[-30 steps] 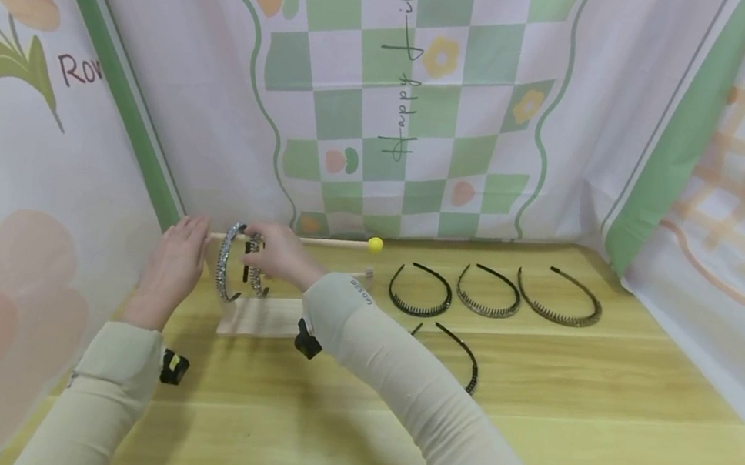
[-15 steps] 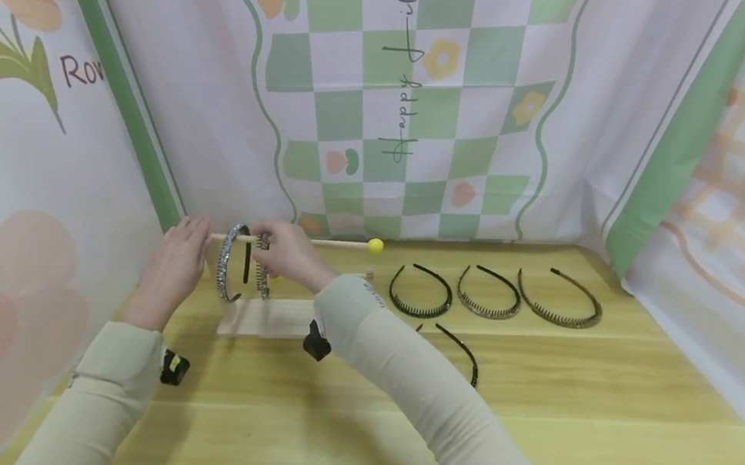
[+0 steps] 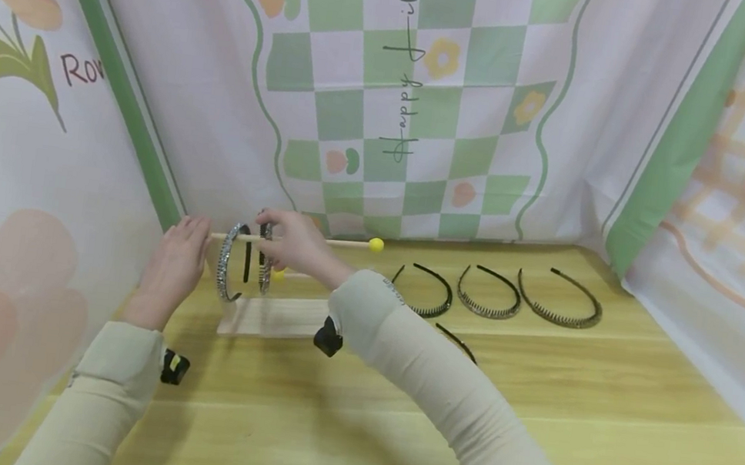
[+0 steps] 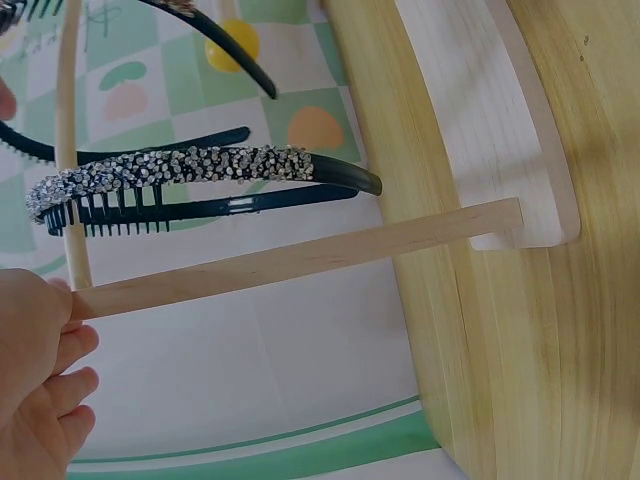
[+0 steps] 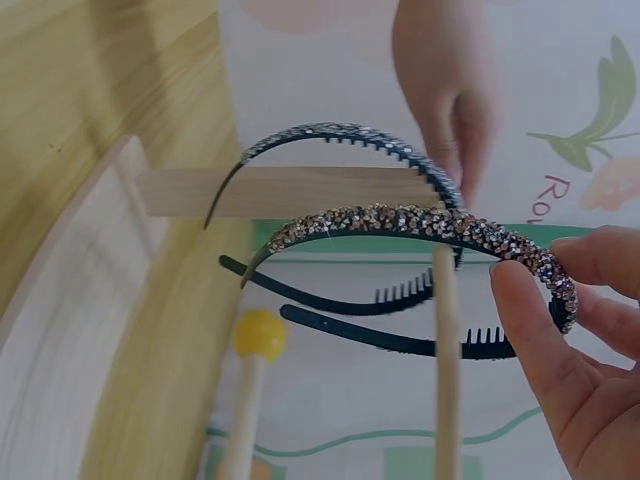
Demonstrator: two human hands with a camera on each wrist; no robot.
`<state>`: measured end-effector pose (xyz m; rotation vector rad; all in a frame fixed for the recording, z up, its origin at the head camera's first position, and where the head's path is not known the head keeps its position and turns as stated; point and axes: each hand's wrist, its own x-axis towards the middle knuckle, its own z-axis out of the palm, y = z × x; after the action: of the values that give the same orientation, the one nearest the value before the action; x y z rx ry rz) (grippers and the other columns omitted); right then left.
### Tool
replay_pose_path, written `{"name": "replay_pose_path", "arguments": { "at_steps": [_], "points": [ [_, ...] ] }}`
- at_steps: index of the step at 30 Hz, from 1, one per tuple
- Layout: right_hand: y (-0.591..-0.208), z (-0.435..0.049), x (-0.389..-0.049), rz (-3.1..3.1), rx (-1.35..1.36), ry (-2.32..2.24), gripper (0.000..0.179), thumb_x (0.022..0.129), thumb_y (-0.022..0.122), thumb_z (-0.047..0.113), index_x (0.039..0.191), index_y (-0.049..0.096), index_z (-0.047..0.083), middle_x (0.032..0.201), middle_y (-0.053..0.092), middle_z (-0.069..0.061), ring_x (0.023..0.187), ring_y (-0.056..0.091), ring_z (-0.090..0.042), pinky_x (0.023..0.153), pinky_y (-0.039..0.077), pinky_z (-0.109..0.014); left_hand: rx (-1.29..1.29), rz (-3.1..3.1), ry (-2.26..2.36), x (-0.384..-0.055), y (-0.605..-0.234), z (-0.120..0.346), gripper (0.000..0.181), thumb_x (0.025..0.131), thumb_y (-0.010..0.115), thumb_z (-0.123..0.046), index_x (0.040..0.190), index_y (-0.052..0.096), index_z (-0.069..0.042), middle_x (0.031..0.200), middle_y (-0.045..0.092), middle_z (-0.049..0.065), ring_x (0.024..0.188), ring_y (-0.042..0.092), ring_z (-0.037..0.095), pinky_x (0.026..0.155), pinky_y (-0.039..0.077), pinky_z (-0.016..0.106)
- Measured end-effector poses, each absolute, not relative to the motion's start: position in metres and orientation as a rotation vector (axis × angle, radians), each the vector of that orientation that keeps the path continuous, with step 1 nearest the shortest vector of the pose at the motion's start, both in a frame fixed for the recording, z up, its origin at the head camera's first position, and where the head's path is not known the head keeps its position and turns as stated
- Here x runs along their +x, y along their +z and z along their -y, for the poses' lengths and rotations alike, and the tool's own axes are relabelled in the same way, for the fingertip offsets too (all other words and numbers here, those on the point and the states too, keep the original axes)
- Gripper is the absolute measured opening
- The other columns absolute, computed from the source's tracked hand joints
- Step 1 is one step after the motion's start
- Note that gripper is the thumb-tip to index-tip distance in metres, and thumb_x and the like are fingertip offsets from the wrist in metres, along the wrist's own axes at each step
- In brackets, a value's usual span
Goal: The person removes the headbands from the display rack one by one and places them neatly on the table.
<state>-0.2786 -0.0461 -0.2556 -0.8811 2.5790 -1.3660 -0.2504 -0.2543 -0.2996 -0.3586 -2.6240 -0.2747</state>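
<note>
A wooden headband stand with a pale base [image 3: 281, 318] stands at the left; a rod [image 3: 350, 244] runs rightward from its post [image 4: 300, 262]. At the post's top end, my left hand [image 3: 176, 266] holds the stand between thumb and fingers. A silver glittery headband [image 4: 180, 168] with black teeth hangs on the rod near that post. To its right, a second headband [image 5: 400, 222], crusted with brownish and silver glitter, hangs around the rod. My right hand [image 3: 304, 246] pinches this one between thumb and fingers at its curved top.
Toothed headbands lie on the wooden table [image 3: 530, 422]: a black one [image 3: 442, 291], a brownish one [image 3: 495, 310], a wider one [image 3: 571, 319], and a dark one [image 3: 457, 341] partly behind my right sleeve. The rod ends in a yellow ball [image 3: 376, 245]. Patterned cloth [image 3: 337, 65] hangs behind.
My right hand has moved slightly rightward along the rod with the brownish glittery headband, widening the gap to the silver one. My left hand has stayed at the post.
</note>
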Motion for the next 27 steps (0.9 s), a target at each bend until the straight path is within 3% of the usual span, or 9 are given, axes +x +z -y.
{"name": "replay_pose_path", "arguments": {
  "at_steps": [12, 27],
  "points": [
    [-0.239, 0.025, -0.273, -2.555, -0.935, -1.401, 0.043, 0.088, 0.062, 0.006, 0.129, 0.05, 0.01, 0.13, 0.045, -0.01, 0.06, 0.062, -0.023, 0.054, 0.055, -0.024, -0.361, 2.613, -0.284, -0.249, -0.3, 0.253, 0.039, 0.099, 0.037, -0.008, 0.132, 0.035, 0.012, 0.134, 0.035, 0.033, 0.126, 0.029, 0.047, 0.108, 0.016, 0.053],
    [-0.223, -0.011, -0.271, -2.56, -0.933, -1.464, 0.042, 0.089, 0.061, 0.009, 0.129, 0.05, 0.012, 0.137, 0.041, -0.006, 0.059, 0.063, -0.022, 0.057, 0.056, -0.028, -0.33, 2.66, -0.305, -0.249, -0.298, 0.253, 0.041, 0.099, 0.036, -0.009, 0.135, 0.031, 0.011, 0.137, 0.031, 0.032, 0.128, 0.025, 0.046, 0.11, 0.013, 0.051]
  ]
}}
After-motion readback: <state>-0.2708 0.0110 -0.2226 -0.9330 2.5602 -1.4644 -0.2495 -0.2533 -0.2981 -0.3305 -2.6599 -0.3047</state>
